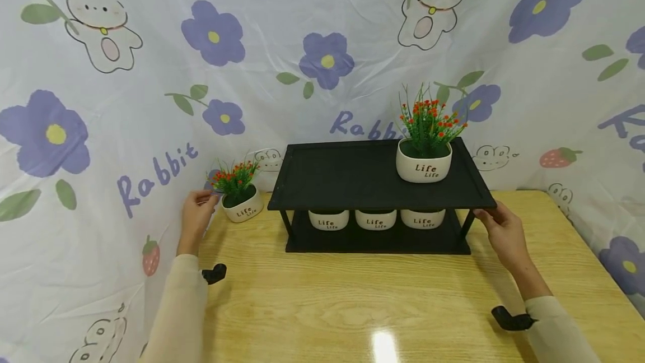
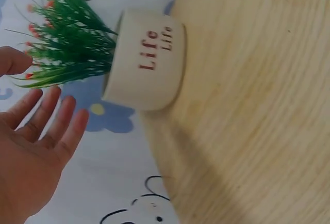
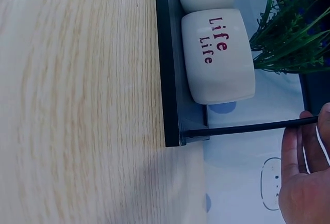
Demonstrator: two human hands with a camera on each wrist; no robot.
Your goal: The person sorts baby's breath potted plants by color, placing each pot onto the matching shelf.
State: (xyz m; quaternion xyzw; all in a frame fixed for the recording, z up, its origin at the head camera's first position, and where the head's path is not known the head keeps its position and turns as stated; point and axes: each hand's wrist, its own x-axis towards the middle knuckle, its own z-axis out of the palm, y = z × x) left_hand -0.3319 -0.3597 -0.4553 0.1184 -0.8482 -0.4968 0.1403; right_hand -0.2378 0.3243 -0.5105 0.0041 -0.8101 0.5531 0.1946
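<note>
My left hand is beside a white "Life" flowerpot with red-flowered greenery, at the left of the table. In the left wrist view the fingers are spread and the thumb stands apart, near the leaves but not around the pot. My right hand grips the right front post of a black two-tier shelf, just under its top board. In the right wrist view the thumb and fingers pinch that thin post. A similar flowerpot stands at the right of the top board.
On the lower tier are three white pots, left, middle and right; the top board hides their plants in the head view. The shelf stands on a wooden table. Behind hangs a patterned cloth, also along the left side.
</note>
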